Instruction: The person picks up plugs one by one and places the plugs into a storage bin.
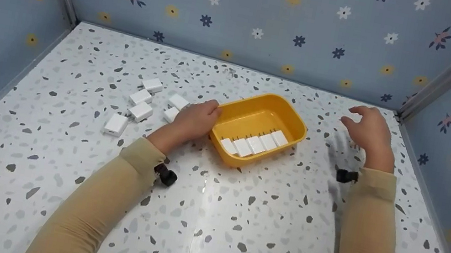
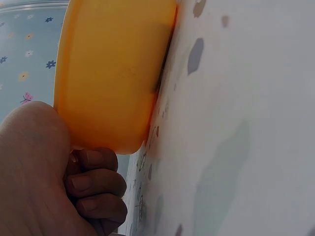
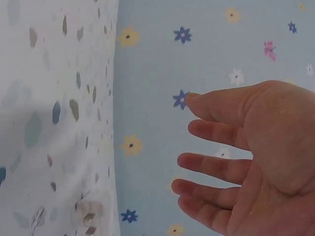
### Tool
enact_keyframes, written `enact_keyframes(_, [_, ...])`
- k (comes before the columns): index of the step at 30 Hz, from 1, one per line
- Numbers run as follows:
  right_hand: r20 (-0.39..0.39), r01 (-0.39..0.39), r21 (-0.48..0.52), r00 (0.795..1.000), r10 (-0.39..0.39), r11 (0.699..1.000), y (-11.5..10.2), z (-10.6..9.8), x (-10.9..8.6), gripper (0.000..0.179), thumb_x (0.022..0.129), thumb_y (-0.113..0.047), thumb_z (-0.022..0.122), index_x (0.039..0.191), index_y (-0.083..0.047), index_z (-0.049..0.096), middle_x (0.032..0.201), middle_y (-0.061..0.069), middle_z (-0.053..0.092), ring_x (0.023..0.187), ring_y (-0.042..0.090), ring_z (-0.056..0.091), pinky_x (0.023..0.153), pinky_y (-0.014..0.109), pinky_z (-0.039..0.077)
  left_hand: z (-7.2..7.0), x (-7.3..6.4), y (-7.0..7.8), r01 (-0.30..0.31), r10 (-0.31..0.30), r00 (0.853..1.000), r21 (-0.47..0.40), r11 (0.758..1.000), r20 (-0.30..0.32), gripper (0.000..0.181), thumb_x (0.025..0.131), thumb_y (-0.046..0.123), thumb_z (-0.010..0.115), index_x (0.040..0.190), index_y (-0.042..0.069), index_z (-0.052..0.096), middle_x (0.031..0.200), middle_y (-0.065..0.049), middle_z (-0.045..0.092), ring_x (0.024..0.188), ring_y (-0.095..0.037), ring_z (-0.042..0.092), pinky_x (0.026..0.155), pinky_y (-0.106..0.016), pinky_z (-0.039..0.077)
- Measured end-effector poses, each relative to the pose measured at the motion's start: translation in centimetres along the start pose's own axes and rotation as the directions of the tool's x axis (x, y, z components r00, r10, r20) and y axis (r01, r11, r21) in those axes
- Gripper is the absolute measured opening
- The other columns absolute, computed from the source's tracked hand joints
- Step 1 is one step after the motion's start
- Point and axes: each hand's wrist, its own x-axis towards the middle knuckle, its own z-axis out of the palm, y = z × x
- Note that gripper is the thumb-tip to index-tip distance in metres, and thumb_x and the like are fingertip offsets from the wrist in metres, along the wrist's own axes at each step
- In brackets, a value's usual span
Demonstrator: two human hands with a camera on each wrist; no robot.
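My left hand (image 1: 195,120) grips the left end of a yellow plastic tub (image 1: 266,106), thumb at the rim. In the left wrist view the tub's orange-looking wall (image 2: 110,73) fills the top, and the fingers (image 2: 101,183) curl beside its end. Inside the tub, a row of several white plug adapters (image 1: 255,144) lines the near wall, prongs facing the far side. My right hand (image 1: 370,132) holds nothing and is raised off the table, right of the tub. Its fingers are spread and loosely bent in the right wrist view.
Left of the tub, several loose white plug adapters (image 1: 140,111) lie scattered on the speckled white table (image 1: 236,225). Some sit close to my left hand, one partly hidden by it. Blue flowered panels (image 1: 255,11) stand along the back and both sides.
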Motion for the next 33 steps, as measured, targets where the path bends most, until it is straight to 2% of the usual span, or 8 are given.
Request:
enact_keyframes(6, [0.033,-0.063,0.024,0.998,0.062,0.998,2.2,0.1,0.2,0.066,0.114,-0.043,0.059,0.163,0.002,0.05,0.168,0.032,0.043,0.141,0.055,0.052,0.114,0.073,0.041,0.0,-0.1,0.0,-0.002,0.002,1.0,0.001,1.0,-0.003,0.038,0.118,0.041,0.033,0.122,0.013,0.058,0.101,-0.012,0.062,0.092,-0.033,0.058,0.088,-0.05,0.046])
enact_keyframes(13, [0.061,-0.101,-0.031,0.993,0.103,0.994,3.6,0.7,0.6,0.068,0.113,-0.043,0.059,0.161,0.004,0.049,0.164,0.035,0.045,0.143,0.057,0.049,0.115,0.072,0.04,0.1,0.0,-0.1,0.005,-0.005,1.0,-0.002,1.0,0.001,0.04,0.118,0.042,0.033,0.126,0.013,0.059,0.106,-0.012,0.064,0.097,-0.033,0.059,0.093,-0.052,0.047])
enact_keyframes(20, [0.114,-0.17,-0.052,0.978,0.175,0.984,5.2,1.3,0.7,0.073,0.112,-0.043,0.06,0.163,0.007,0.044,0.165,0.037,0.042,0.148,0.059,0.042,0.119,0.072,0.036,0.0,0.0,0.0,0.013,-0.013,1.0,-0.014,1.0,0.012,0.04,0.118,0.042,0.033,0.128,0.013,0.06,0.108,-0.012,0.065,0.098,-0.033,0.059,0.094,-0.052,0.047])
enact_keyframes(24, [0.118,-0.183,-0.065,0.975,0.189,0.981,5.7,1.7,0.7,0.073,0.11,-0.043,0.062,0.16,0.008,0.046,0.162,0.037,0.044,0.146,0.058,0.044,0.119,0.072,0.037,0.0,0.0,0.0,0.02,-0.02,1.0,-0.015,1.0,0.018,0.04,0.119,0.042,0.033,0.128,0.014,0.059,0.108,-0.012,0.064,0.098,-0.033,0.059,0.094,-0.051,0.047])
enact_keyframes(29, [0.123,-0.188,-0.048,0.974,0.193,0.981,6.0,2.0,0.6,0.074,0.11,-0.042,0.063,0.162,0.007,0.045,0.153,0.036,0.055,0.139,0.054,0.053,0.117,0.072,0.039,0.0,0.0,0.0,0.015,-0.015,1.0,-0.009,1.0,0.013,0.039,0.119,0.041,0.033,0.125,0.013,0.059,0.105,-0.012,0.063,0.095,-0.032,0.059,0.09,-0.049,0.047])
enact_keyframes(33, [0.114,-0.2,-0.034,0.973,0.203,0.979,5.9,2.2,0.5,0.074,0.11,-0.04,0.064,0.163,0.007,0.044,0.158,0.036,0.051,0.142,0.055,0.05,0.118,0.072,0.038,0.0,0.0,0.0,0.016,-0.016,1.0,-0.01,1.0,0.011,0.038,0.119,0.041,0.033,0.125,0.013,0.059,0.105,-0.011,0.063,0.093,-0.032,0.059,0.09,-0.048,0.047])
